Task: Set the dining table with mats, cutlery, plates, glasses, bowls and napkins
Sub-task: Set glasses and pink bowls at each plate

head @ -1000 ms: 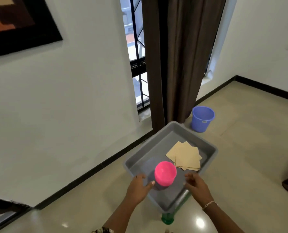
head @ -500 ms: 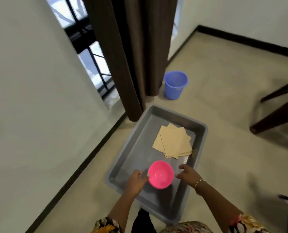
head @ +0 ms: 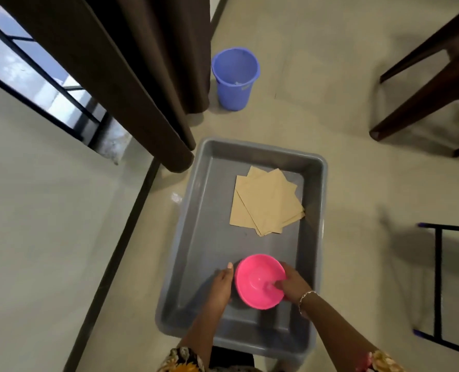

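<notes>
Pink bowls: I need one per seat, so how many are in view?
1. The pink bowl sits between both hands in the grey tub's near end; others nested beneath may be hidden.

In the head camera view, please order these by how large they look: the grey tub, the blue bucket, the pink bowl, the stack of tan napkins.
1. grey tub
2. stack of tan napkins
3. blue bucket and pink bowl look alike; the bowl is nearer, so I do not rank them.

Soft window daylight, slightly blurred, edges bent
</notes>
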A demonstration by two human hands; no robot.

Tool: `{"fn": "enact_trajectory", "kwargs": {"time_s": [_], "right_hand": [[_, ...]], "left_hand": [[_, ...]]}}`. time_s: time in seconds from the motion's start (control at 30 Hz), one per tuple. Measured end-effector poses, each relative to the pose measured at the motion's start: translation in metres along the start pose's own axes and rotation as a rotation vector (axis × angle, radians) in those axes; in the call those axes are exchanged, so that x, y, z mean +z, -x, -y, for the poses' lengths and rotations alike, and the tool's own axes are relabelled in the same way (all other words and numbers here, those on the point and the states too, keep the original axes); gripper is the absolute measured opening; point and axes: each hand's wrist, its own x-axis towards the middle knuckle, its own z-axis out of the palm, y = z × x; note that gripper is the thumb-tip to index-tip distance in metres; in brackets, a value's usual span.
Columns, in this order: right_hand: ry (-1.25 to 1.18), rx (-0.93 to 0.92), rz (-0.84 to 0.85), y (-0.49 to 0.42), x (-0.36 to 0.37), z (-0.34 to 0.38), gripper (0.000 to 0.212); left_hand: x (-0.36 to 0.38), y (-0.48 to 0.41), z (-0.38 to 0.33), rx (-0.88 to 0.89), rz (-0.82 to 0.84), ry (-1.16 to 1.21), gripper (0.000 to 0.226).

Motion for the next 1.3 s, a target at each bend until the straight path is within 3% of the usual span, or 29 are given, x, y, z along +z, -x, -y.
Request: {"fn": "enact_trajectory", "kwargs": {"time_s": [0.2,0.33,0.43,0.57,0.7,0.83,0.93,1.07,1.3], "right_hand": [[-0.011,-0.104,-0.06,0.017,-0.019,0.007,0.036],[0.088,-0.262,-0.327,0.052,-0.051,0.004,0.013],[0.178,-0.375,-0.563,0.086,-0.086,-0.005,0.015],[0.178,-0.422,-0.785,0.147,-0.135,-0.036,0.045],[0.075,-0.468,-0.959,0.219,-0.175,-0.089,0.015],[0.12,-0.506,-1.077,0.29,-0.212,-0.154,0.017],[0.115,-0.513,-1.162,0.336,-0.241,-0.205,0.023],[0.087,-0.458,-1.308,0.39,-0.284,-0.264,0.015],[0.006,-0.393,-1.468,0.446,-0.359,-0.331,0.017]], "left_hand": [[0.012,0.011,-0.014,0.011,0.118,0.192,0.032],[0.047,0.035,-0.035,0.117,0.156,0.226,0.069],[0.083,0.061,-0.048,0.162,0.264,0.217,0.085],[0.14,0.115,-0.048,0.193,0.422,0.138,0.074],[0.2,0.189,-0.022,0.216,0.475,0.115,0.063],[0.261,0.262,0.017,0.28,0.514,0.114,0.045],[0.312,0.306,0.048,0.298,0.57,0.073,0.044],[0.38,0.355,0.08,0.329,0.647,-0.013,0.044],[0.481,0.396,0.098,0.321,0.766,-0.072,0.049]]}}
